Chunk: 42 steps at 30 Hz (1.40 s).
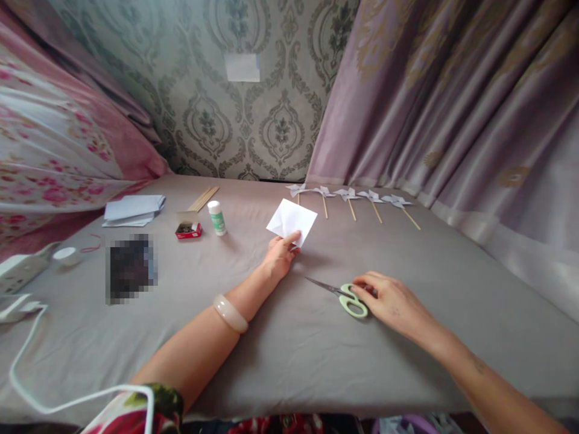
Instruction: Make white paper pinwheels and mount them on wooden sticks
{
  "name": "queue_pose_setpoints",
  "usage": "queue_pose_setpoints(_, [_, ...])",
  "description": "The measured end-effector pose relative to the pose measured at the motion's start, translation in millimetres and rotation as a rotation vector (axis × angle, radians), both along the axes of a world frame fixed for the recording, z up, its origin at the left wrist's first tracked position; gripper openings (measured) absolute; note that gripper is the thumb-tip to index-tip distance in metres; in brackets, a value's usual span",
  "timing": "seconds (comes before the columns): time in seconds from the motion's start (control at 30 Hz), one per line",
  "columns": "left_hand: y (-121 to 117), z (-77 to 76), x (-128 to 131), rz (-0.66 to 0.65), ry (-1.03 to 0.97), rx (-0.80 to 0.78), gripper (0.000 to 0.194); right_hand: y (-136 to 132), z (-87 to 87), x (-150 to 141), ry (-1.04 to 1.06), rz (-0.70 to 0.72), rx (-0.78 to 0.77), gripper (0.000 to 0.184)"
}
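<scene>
Pinched between the thumb and fingers of my left hand (281, 256) is a square of white paper (289, 218) with crease lines, tilted up above the table. My right hand (384, 296) grips a pair of scissors (354, 306) by one of its light green handles. The scissor blades lie closed together, pointing left toward my left wrist and apart from the paper. Beyond the paper, several white paper pinwheels (348, 194) on wooden sticks lie in a row at the back right. My right fingertips are partly hidden behind the handle.
On the left stand a glue stick (217, 219) and a red box of small metal pieces (188, 230). Wooden sticks (204, 198), folded white paper (133, 211), a white round lid (66, 257) and a power strip (22, 271) lie nearby. A white cable (81, 401) crosses the lower left.
</scene>
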<state>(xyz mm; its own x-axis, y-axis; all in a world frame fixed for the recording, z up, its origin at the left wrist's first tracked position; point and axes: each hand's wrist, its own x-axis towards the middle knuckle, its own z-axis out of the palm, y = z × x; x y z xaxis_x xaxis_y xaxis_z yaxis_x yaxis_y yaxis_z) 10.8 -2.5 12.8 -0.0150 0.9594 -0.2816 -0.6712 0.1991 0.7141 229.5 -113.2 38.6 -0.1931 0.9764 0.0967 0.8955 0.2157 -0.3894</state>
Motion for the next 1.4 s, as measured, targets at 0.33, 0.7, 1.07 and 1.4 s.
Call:
queue_pose_setpoints(0.33, [0, 1.0, 0, 0.009, 0.044, 0.033, 0.036, -14, 17.7, -12, -0.268, 0.095, -0.148, 0.02])
queue_pose_setpoints(0.7, [4, -0.3, -3, -0.022, 0.112, 0.14, 0.035, 18, 45.9, -26, -0.448, 0.153, -0.331, 0.025])
queue_pose_setpoints(1.07, [10, 15.5, -6, 0.023, 0.011, 0.051, 0.019, 53, 17.3, 6, 0.513, 0.106, -0.651, 0.039])
queue_pose_setpoints(1.4, [19, 52.1, 20, 0.024, -0.018, 0.096, 0.02, 95, 20.3, -39, 0.849, -0.028, -0.263, 0.051])
